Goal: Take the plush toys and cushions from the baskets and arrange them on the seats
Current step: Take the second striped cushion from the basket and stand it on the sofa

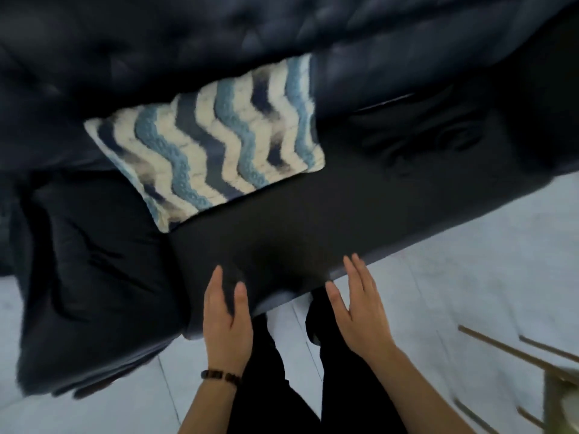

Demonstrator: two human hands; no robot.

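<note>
A cushion [216,145] with wavy blue, navy and cream stripes leans against the tufted backrest of a dark navy sofa [313,227]. It rests on the seat, apart from both hands. My left hand [226,321] hovers open at the seat's front edge, a beaded bracelet on its wrist. My right hand [360,308] is open too, fingers spread, just in front of the seat edge. Neither hand holds anything. No basket or plush toy is in view.
The sofa's left armrest [91,277] bulges toward me. Pale tiled floor [454,277] lies in front of the sofa. A thin gold-framed piece of furniture [539,371] stands at the lower right. My dark-trousered legs are below.
</note>
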